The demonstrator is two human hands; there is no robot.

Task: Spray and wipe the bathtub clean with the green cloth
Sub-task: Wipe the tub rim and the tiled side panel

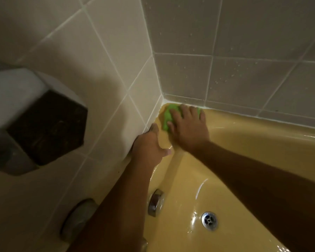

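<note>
The yellow bathtub point(244, 142) fills the lower right, wet and shiny. In its far corner, where the two tiled walls meet, lies the green cloth point(167, 117). My right hand point(188, 124) presses flat on the cloth with its fingers spread, covering most of it. My left hand point(149, 145) rests on the tub's rim next to the left wall, with the thumb over the inner edge and the fingers against the tile. No spray bottle is in view.
A chrome overflow knob point(155, 202) and the chrome drain point(209, 220) sit at the tub's near end. Beige tiles point(102, 70) line the left wall, grey ones with droplets point(244, 51) the back wall. A dark brown box point(47, 126) and a white fixture point(13, 95) stand at left.
</note>
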